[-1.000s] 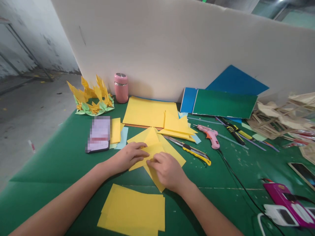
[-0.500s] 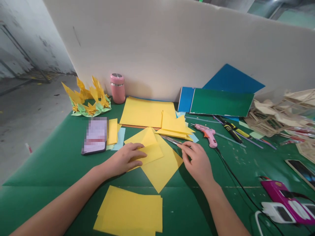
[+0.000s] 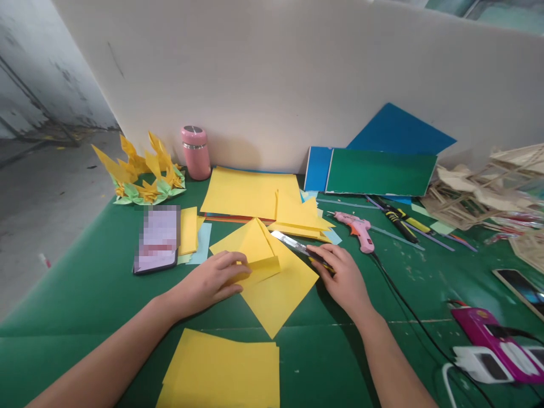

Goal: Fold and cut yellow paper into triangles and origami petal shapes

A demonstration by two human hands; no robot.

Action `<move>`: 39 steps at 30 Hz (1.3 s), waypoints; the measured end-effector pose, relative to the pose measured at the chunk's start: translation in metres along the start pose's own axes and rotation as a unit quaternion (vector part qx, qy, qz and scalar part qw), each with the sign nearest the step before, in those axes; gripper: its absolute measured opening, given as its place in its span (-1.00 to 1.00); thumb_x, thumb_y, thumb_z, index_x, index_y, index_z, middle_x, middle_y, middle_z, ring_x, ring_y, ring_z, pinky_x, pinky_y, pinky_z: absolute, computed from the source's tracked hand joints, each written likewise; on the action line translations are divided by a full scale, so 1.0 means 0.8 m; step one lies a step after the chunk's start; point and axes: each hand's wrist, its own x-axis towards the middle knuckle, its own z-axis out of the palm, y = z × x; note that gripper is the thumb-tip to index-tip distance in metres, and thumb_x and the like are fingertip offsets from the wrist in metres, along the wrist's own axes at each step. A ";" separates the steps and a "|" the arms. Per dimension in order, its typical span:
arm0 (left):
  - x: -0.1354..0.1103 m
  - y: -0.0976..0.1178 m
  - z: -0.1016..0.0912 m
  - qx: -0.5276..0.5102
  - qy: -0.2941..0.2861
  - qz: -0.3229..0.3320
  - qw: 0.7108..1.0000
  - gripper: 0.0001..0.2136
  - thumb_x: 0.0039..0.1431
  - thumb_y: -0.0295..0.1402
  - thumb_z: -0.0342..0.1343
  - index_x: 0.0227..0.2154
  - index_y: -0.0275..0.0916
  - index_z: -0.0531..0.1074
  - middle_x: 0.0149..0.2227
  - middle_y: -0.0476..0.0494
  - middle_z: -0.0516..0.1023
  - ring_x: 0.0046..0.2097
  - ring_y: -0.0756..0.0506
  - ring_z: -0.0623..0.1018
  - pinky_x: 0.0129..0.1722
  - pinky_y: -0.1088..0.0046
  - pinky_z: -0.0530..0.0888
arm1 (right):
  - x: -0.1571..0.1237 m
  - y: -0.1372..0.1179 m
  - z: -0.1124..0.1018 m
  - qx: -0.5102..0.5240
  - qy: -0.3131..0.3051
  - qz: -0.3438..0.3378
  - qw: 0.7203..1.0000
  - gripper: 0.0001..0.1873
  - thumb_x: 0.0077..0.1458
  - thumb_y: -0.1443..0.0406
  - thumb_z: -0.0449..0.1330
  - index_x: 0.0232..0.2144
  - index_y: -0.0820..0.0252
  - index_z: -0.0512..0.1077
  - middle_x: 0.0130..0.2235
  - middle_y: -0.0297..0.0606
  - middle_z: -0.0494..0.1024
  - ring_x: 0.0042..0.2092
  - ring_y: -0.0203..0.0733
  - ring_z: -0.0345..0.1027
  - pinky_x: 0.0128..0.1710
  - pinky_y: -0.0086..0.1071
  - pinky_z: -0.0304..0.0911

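Note:
My left hand [image 3: 219, 279] has its fingers curled on a folded piece of yellow paper [image 3: 261, 270], whose upper flap stands slightly raised. Beneath it lies a larger yellow sheet [image 3: 278, 303], turned like a diamond on the green table. In my right hand [image 3: 342, 277] is a utility knife [image 3: 293, 243]; its silvery blade points up and left, over the sheet's upper right edge. The fingers cover most of the handle. Close behind the blade rests a pile of folded yellow papers [image 3: 301, 218].
More yellow sheets [image 3: 225, 368] lie at the front, others [image 3: 250, 190] at the back. On the left are a phone [image 3: 158, 238], a paper crown [image 3: 144, 175] and a pink flask [image 3: 196, 153]. Rightward lie a pink glue gun [image 3: 357, 229] with its cord, pliers [image 3: 402, 221] and a power bank [image 3: 488, 334].
The knife has turned in my right hand, showing more blade and handle. The folded paper's flap has lifted a little under my left hand. The whole view has shifted slightly.

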 end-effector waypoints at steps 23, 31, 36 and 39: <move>0.001 -0.007 0.000 0.058 0.005 0.040 0.997 -0.74 0.31 -0.25 -0.05 -0.04 -0.14 0.42 0.12 -0.19 0.39 0.13 -0.22 0.37 0.11 0.17 0.33 | 0.005 -0.025 -0.009 0.043 -0.153 -0.062 0.985 -0.65 0.21 0.37 0.05 -0.02 -0.04 0.46 -0.10 -0.19 0.47 -0.04 -0.03 0.29 -0.06 -0.08 0.23; 0.002 -0.017 0.008 0.021 -0.012 0.049 0.999 -0.68 0.37 -0.39 -0.21 0.00 -0.15 0.42 0.08 -0.17 0.47 0.05 -0.12 0.47 0.01 0.31 0.40 | 0.012 -0.016 -0.001 0.051 -0.143 -0.089 0.984 -0.54 0.18 0.49 -0.01 -0.05 -0.09 0.48 -0.14 -0.20 0.48 -0.09 -0.07 0.30 -0.14 -0.15 0.24; 0.003 -0.017 0.009 0.015 -0.004 0.032 0.999 -0.68 0.36 -0.40 -0.19 -0.03 -0.14 0.44 0.06 -0.16 0.49 0.03 -0.12 0.49 0.00 0.30 0.42 | 0.016 -0.009 -0.001 0.064 -0.142 -0.108 0.982 -0.53 0.20 0.48 -0.02 -0.05 -0.12 0.48 -0.16 -0.21 0.47 -0.12 -0.09 0.30 -0.17 -0.17 0.26; 0.003 -0.015 0.009 0.005 0.000 0.027 1.000 -0.69 0.37 -0.36 -0.19 -0.04 -0.14 0.45 0.05 -0.16 0.49 0.04 -0.12 0.49 0.02 0.29 0.42 | 0.016 -0.008 -0.002 0.074 -0.142 -0.119 0.980 -0.54 0.21 0.47 -0.03 -0.04 -0.12 0.48 -0.17 -0.21 0.47 -0.12 -0.11 0.30 -0.17 -0.19 0.28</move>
